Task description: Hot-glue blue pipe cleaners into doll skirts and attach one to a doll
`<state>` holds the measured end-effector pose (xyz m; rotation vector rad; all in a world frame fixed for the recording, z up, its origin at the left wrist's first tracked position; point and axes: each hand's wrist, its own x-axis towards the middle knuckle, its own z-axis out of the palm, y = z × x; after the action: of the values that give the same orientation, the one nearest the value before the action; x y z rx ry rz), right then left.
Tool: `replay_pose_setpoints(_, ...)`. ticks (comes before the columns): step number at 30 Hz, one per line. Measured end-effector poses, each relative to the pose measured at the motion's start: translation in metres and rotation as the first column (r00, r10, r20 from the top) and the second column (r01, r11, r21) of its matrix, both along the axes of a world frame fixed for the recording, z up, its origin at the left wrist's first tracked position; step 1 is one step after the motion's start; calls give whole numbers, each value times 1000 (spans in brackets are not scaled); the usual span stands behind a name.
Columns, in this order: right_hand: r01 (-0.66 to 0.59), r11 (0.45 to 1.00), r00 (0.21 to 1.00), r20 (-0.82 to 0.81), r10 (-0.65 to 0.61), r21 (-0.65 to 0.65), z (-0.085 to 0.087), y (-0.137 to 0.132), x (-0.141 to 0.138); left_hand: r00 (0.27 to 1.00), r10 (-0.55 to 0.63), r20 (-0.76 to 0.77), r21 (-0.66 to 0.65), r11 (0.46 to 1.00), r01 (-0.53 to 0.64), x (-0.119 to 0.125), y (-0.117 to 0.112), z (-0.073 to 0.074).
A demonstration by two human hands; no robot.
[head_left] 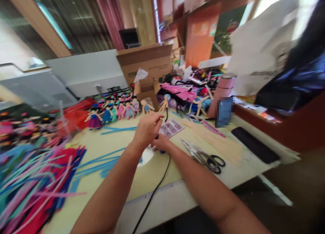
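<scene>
My left hand and my right hand are close together over the middle of the table, both with curled fingers. A small dark bit shows between them, but blur and the fingers hide what it is. A thin black cord runs from just below my right hand to the table's front edge. Under the hands lies a white round piece. Beyond them are a printed card and a bare beige doll figure with a blue head. Blue pipe cleaners lie left of my left forearm.
Scissors and beige strips lie on the right, near a black case and a pink bottle. Finished small dolls line the back before a cardboard box. Colourful pipe cleaners are heaped at left.
</scene>
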<state>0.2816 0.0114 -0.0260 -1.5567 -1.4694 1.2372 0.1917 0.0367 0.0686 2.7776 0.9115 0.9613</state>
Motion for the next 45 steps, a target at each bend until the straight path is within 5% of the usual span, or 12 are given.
replay_pose_setpoints(5,36,996,995,-90,-43,-79,-6,0,-4,943,296,-155,-133,939,-317,-113,28,-40)
replay_pose_setpoints(9,98,993,985,-135,-107,-71,-6,0,-3,888,328,-322,-236,881,-410,-153,30,-76)
replay_pose_setpoints(14,93,992,991,-87,-100,-84,-5,-3,-4,890,275,-365,-285,876,-388,-147,27,-102)
replay_pose_setpoints(19,63,992,997,-28,-67,-107,-4,-4,-4,897,278,-344,-274,884,-379,-139,29,-113)
replay_pose_setpoints(30,35,988,973,232,0,-147,7,-8,-3,961,98,-258,-385,902,-196,-146,26,-112)
replay_pose_setpoints(45,46,995,955,297,-18,-87,10,-9,-8,950,104,-293,-386,897,-217,-145,23,-109)
